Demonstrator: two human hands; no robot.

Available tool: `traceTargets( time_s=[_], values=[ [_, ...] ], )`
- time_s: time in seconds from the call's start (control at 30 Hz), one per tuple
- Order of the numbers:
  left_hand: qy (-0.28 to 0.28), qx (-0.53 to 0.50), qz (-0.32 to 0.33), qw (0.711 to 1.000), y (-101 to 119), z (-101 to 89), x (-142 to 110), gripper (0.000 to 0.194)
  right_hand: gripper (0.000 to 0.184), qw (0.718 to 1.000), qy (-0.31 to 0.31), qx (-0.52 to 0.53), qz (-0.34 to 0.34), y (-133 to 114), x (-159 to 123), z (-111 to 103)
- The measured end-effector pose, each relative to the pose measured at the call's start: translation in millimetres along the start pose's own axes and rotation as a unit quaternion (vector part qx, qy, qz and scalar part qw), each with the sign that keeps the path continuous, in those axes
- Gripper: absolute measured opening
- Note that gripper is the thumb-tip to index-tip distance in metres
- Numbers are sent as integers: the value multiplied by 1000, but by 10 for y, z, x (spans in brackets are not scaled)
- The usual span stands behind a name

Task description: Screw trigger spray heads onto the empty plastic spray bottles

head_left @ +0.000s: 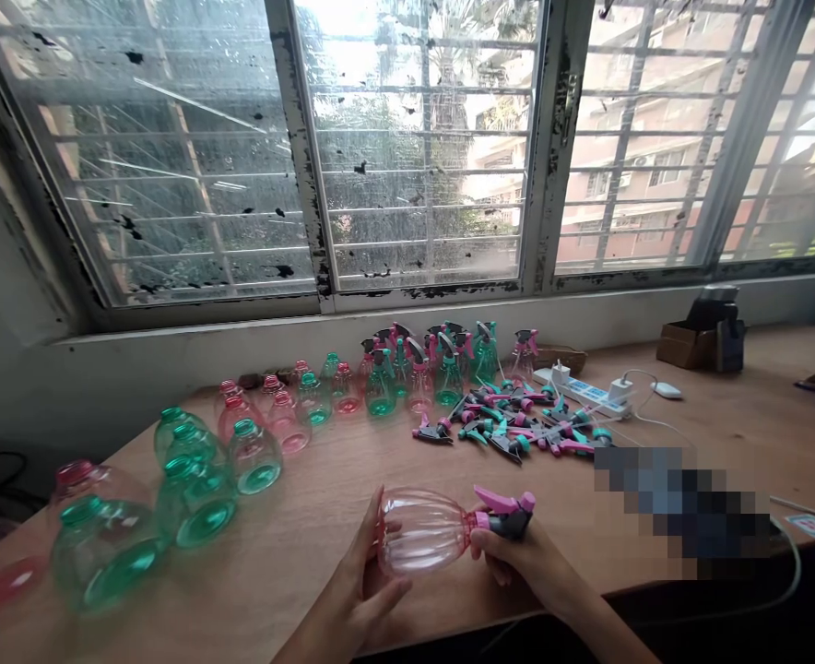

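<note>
A clear pink spray bottle (pixel 421 533) lies on its side between my hands, above the table's front edge. Its black and pink trigger sprayer (pixel 511 518) sits at the neck, pointing right. My left hand (pixel 372 572) is wrapped around the bottle's base end. Fingers of my right hand (pixel 511 553) are closed around the neck and the sprayer's collar. Beyond them lies a heap of loose trigger sprayers (pixel 518 420) in pink, green and black. Bottles without sprayers, such as a green bottle (pixel 255 461), stand on the left.
Bottles fitted with sprayers (pixel 419 383) stand near the window wall. A white power strip (pixel 584 392) with plugs and cables lies right of the heap. A cardboard box (pixel 688 343) is at the back right. A pixelated dark patch (pixel 684 512) covers something at the right front.
</note>
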State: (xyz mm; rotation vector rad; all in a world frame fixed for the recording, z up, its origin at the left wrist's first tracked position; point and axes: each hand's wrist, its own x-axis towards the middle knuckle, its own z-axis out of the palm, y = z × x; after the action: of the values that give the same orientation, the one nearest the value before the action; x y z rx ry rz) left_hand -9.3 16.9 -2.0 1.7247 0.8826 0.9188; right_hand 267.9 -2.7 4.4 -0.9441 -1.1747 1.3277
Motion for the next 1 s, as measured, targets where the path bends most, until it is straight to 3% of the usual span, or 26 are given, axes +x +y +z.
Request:
traceTargets(
  time_s=[0.27, 0.5, 0.7, 0.83, 0.9, 1.0],
  values=[
    [7, 5, 12, 1000, 58, 9, -21, 82, 42, 1000, -3, -6, 4, -49, -19, 21],
    [2, 12, -3, 1000, 13, -10, -12, 88, 45, 1000, -19, -9, 3, -31, -25, 7],
    [3, 29, 8, 1000, 105, 22, -38, 95, 44, 1000, -7, -7, -3, -48, -26, 14],
    [-6, -40, -10, 999, 162, 28, -33, 103, 43, 1000, -28, -6, 2, -45, -20, 14],
    [-15, -75, -10, 997, 170, 26, -21, 101, 43, 1000, -25, 12, -1, -26, -16, 7],
    [-4, -47, 28, 998, 169, 25, -10, 93, 41, 999, -22, 32, -6, 12, -8, -10]
  ],
)
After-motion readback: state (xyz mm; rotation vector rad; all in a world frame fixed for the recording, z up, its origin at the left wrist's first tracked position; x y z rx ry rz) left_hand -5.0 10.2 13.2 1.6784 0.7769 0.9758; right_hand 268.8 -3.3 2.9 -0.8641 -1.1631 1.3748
